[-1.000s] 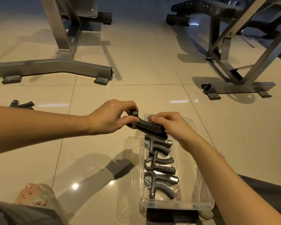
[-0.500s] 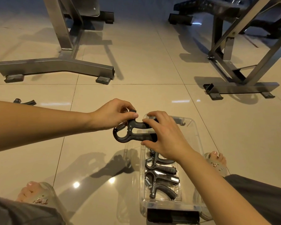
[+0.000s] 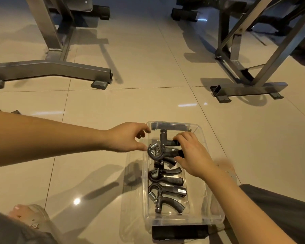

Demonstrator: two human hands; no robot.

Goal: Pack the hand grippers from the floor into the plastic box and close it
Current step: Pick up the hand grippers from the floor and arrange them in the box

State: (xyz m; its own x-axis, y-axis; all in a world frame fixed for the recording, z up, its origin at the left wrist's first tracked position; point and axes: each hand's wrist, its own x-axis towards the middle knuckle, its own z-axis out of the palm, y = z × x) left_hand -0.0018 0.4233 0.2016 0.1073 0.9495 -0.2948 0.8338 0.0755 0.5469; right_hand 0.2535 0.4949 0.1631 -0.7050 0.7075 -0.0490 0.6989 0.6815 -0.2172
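At the far end of the clear plastic box point(image 3: 203, 182), a black hand gripper point(image 3: 163, 148) is held low inside by the right hand point(image 3: 192, 155), whose fingers are wrapped over its 2 handles, with its spring coil at the box's left wall. Nearer the camera, 2 more hand grippers are seen lying flat in the box, a middle gripper point(image 3: 165, 175) and a near gripper point(image 3: 166, 197), with the handles of another partly hidden beneath the right hand. The left hand point(image 3: 126, 137) is kept at the box's far-left corner, fingers loosely spread and curled toward the rim; contact with it cannot be told. The box is set on the tiled floor point(image 3: 148, 71), with a dark latch point(image 3: 180, 230) at its near end. Steel equipment frames point(image 3: 51, 67) are seen beyond, well apart from the box.
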